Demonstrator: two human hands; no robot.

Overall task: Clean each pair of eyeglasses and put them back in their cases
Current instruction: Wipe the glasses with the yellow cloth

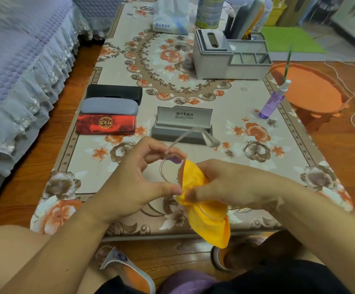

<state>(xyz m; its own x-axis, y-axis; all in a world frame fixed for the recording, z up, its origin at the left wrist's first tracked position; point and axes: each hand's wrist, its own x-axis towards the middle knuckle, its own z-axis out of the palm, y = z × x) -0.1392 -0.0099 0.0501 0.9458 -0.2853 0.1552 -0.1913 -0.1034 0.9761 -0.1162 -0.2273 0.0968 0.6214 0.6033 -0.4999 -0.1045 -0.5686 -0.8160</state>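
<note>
Wiping goes best if I rub the lens lightly through the yellow cloth [206, 217] while bracing the frame. At lower centre of the frame, over the table [193, 85], my left hand [129, 183] pinches the eyeglasses [168, 166] rim; my right hand [225, 183] grips cloth round the other lens

Soft, even indoor light with a warm cast fills the picture; shadows are faint. The upper left is smeared by motion blur across the bedspread [23, 60]. Wide-angle bending curves the table [193, 92] edges toward the corners. Objects along the top edge look hazy, and the glasses [173, 164] are slightly blurred.
</note>
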